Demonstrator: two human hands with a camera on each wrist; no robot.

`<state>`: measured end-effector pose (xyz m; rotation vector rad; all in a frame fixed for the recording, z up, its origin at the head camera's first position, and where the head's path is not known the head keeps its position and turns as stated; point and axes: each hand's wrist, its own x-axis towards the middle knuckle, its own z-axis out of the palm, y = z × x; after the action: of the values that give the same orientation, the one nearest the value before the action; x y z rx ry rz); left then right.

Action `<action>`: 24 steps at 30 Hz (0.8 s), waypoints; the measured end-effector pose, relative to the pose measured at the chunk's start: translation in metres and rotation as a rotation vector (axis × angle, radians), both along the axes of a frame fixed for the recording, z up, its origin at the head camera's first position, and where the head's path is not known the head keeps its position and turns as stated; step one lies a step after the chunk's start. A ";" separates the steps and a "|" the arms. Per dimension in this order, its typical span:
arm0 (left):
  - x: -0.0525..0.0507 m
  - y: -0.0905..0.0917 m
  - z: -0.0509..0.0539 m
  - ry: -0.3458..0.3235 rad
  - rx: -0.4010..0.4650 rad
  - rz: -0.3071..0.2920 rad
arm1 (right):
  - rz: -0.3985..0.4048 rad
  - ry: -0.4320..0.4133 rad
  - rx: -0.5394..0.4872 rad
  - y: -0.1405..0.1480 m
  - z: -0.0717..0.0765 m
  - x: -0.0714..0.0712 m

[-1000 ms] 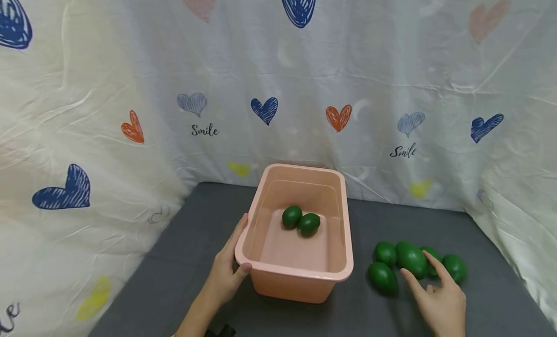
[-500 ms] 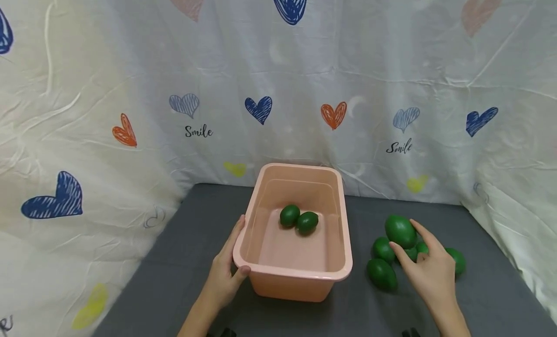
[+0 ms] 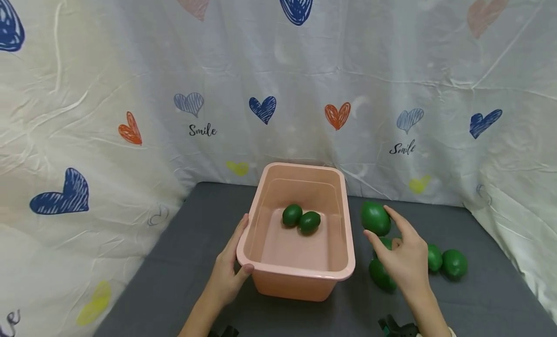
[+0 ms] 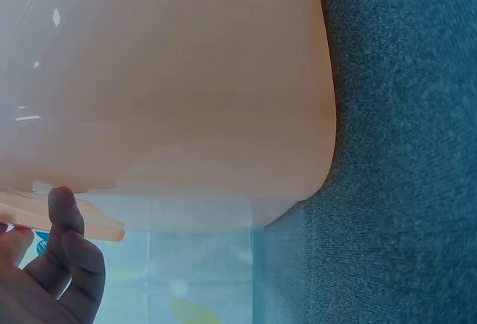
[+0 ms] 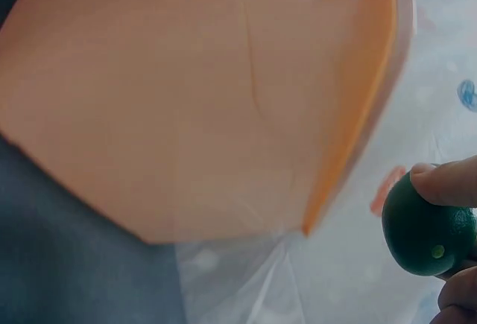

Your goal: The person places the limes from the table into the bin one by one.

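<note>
A pink plastic basin point(image 3: 300, 288) stands on the dark grey table, with two dark green limes point(image 3: 292, 215) lying together on its bottom. My left hand point(image 3: 226, 264) grips its near left corner, thumb on the front rim and fingers along the left side. In the left wrist view, curled fingers point(image 4: 78, 257) show beside the rim. My right hand point(image 3: 404, 250) pinches another lime point(image 3: 375, 218) between thumb and fingers, raised right of the basin. The right wrist view shows this lime point(image 5: 425, 227) with a pale stem spot, apart from the basin wall point(image 5: 179, 100).
Several more limes point(image 3: 454, 264) rest on the grey tabletop point(image 3: 487, 298) to the right, some partly hidden behind my right hand. A white curtain point(image 3: 374, 80) printed with hearts hangs behind the table and along its sides. Dark wrist gear point(image 3: 396, 327) sits by my right forearm.
My right hand took the lime from the pile, lifted it and carried it left towards the basin. My left hand stays on the rim, and the basin keeps its place.
</note>
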<state>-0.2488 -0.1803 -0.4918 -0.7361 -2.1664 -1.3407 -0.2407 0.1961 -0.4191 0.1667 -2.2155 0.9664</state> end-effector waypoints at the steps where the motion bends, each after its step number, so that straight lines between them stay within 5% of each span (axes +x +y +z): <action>1: 0.000 0.000 0.000 0.001 0.000 0.000 | 0.013 0.010 -0.002 -0.004 0.001 -0.001; 14: 0.001 -0.001 0.000 0.009 -0.007 0.003 | 0.143 -0.004 -0.036 -0.048 0.006 -0.006; 24: 0.001 0.000 0.000 -0.008 -0.007 0.001 | 0.293 -0.233 -0.269 -0.061 0.012 -0.006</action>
<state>-0.2474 -0.1805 -0.4922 -0.7329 -2.1786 -1.3389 -0.2471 0.1350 -0.4071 0.2708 -2.2803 1.5004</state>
